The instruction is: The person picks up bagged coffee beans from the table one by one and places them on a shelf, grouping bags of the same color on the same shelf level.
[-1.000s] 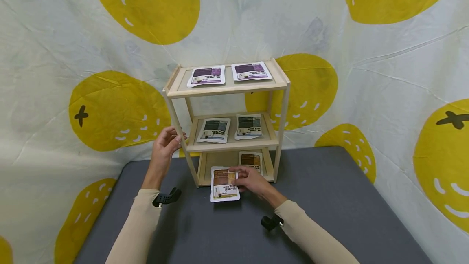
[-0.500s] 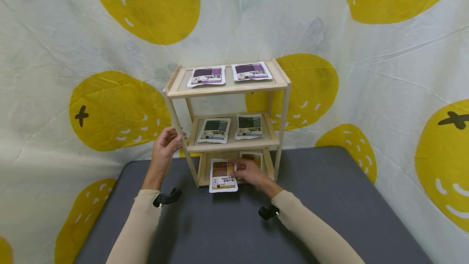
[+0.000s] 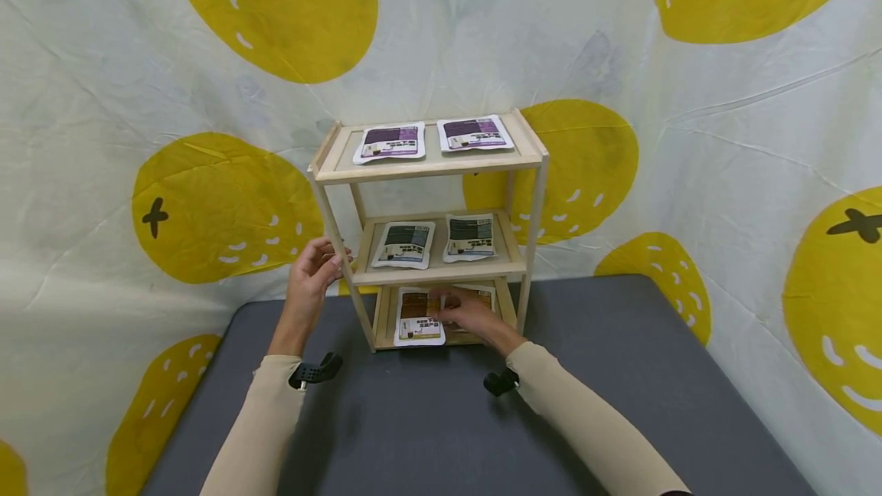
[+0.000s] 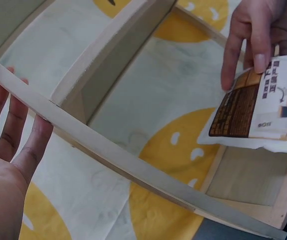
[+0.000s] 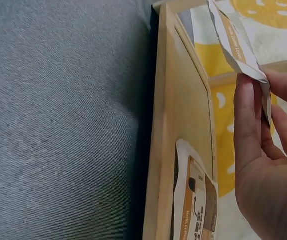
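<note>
A three-tier wooden rack [image 3: 441,276] stands on a dark grey table. My left hand [image 3: 308,282] holds its front left post [image 4: 106,137], fingers behind the wood and the thumb tip at its front. My right hand [image 3: 470,312] pinches a white pouch with a brown and orange label [image 3: 419,330] by its right side. In the right wrist view, that held pouch [image 5: 239,47] is tilted and raised above the bottom shelf [image 5: 183,100]. A similar brown-labelled pouch [image 5: 196,200] lies at the right of that shelf, partly hidden by the right hand in the head view.
Two purple-labelled pouches [image 3: 390,142] lie on the top shelf. Two dark green-labelled pouches [image 3: 403,245] are on the middle shelf, just above the right hand. Behind the rack hangs a white cloth [image 3: 441,37] with yellow fruit prints. The table [image 3: 413,419] extends in front.
My right hand has moved the brown-labelled pouch forward, from in front of the rack to over the left part of the bottom shelf. The left hand has stayed on the post.
</note>
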`<state>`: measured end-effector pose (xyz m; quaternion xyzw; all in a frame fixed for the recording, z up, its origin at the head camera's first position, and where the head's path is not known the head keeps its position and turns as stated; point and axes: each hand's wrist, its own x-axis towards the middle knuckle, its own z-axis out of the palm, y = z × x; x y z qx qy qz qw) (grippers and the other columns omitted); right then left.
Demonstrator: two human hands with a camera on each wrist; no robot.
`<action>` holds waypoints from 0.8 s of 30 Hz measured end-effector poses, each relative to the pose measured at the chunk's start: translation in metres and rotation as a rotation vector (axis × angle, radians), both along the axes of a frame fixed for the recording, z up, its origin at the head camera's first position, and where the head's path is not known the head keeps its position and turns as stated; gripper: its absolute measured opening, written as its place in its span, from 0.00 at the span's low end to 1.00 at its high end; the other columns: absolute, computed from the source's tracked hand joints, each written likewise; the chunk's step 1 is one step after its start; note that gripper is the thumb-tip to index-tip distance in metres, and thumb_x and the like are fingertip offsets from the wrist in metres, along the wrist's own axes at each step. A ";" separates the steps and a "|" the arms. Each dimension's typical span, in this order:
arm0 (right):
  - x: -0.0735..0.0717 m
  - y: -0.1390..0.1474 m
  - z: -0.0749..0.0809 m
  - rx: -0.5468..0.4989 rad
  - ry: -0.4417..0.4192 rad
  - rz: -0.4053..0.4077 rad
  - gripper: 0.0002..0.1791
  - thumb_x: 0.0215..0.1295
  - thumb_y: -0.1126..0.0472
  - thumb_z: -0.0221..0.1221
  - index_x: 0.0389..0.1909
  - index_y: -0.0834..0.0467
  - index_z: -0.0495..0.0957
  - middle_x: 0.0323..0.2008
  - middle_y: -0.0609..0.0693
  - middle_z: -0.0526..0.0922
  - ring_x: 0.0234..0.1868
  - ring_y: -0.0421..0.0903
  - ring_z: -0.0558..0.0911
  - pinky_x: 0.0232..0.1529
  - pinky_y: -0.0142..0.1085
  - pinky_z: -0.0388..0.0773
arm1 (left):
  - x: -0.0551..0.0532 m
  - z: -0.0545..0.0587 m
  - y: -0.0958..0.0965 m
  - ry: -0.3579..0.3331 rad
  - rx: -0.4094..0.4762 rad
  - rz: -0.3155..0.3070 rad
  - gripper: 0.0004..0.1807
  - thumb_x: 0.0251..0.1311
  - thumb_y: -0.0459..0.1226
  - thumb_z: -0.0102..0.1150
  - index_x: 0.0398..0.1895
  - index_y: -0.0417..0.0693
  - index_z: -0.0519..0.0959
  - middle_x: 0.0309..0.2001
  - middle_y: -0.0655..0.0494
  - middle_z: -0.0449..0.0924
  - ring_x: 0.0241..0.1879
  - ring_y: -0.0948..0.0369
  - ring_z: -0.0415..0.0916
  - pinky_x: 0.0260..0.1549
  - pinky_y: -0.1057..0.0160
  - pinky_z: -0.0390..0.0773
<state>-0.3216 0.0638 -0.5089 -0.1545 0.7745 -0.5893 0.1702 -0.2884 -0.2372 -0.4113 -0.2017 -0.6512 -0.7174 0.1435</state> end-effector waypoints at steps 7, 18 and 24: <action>-0.009 0.000 0.001 0.021 0.013 0.027 0.31 0.68 0.58 0.66 0.71 0.53 0.71 0.64 0.57 0.74 0.57 0.53 0.80 0.53 0.48 0.82 | 0.000 0.001 0.000 -0.001 -0.006 0.008 0.19 0.74 0.34 0.55 0.63 0.35 0.70 0.50 0.46 0.78 0.50 0.56 0.82 0.47 0.61 0.83; -0.020 -0.003 -0.004 -0.006 -0.029 0.014 0.32 0.68 0.61 0.66 0.72 0.54 0.69 0.64 0.62 0.72 0.50 0.51 0.81 0.53 0.54 0.80 | 0.001 0.000 0.000 -0.001 -0.003 0.017 0.19 0.73 0.33 0.56 0.63 0.35 0.70 0.48 0.50 0.79 0.52 0.47 0.80 0.48 0.61 0.83; -0.025 -0.005 -0.007 -0.011 -0.027 0.000 0.34 0.68 0.61 0.65 0.74 0.56 0.67 0.65 0.64 0.71 0.45 0.50 0.83 0.49 0.52 0.81 | 0.001 0.001 0.001 -0.004 -0.002 0.020 0.20 0.73 0.33 0.56 0.64 0.34 0.70 0.48 0.52 0.79 0.52 0.44 0.80 0.47 0.61 0.84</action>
